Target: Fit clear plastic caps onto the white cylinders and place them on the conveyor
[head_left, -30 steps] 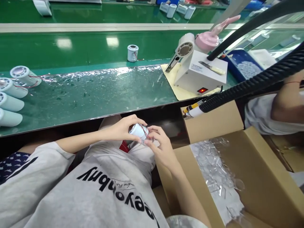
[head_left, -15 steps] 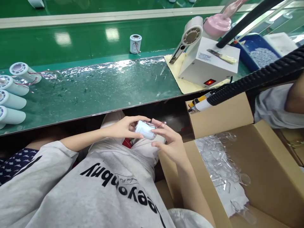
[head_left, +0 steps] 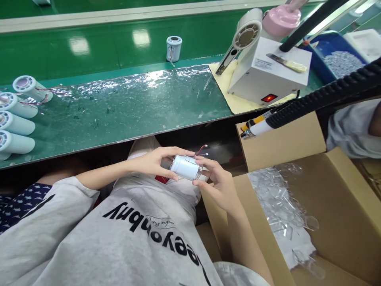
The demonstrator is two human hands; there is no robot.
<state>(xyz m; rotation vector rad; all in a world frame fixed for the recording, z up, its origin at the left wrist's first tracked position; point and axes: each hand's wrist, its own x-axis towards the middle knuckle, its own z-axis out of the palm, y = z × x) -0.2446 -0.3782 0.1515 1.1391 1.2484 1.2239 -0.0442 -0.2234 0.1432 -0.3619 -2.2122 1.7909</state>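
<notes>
Above my lap I hold a light-blue cylindrical housing (head_left: pixel 185 167) on its side, with thin red and dark wires sticking out toward the bench. My left hand (head_left: pixel 156 162) grips its left end, thumb below and fingers over the top. At the other end my right hand (head_left: pixel 218 180) pinches it between thumb and fingers, near a clear rim. Several similar light-blue cylinders (head_left: pixel 20 141) lie at the bench's left end, some with wires showing. One more wired housing (head_left: pixel 174 49) stands upright beyond the bench's far edge.
A white box-shaped device (head_left: pixel 268 75) with a lit red switch sits on the green bench (head_left: pixel 127 107), a handheld fan (head_left: pixel 245 35) beside it. An electric screwdriver (head_left: pixel 258 128) hangs above an open carton (head_left: pixel 336 190) of clear plastic parts. Another person's sleeve (head_left: pixel 351 127) is at right.
The held cylinder has turned slightly, so more of its side and its wire ends show. My right fingers have closed in on its right end. The camera view has shifted a little.
</notes>
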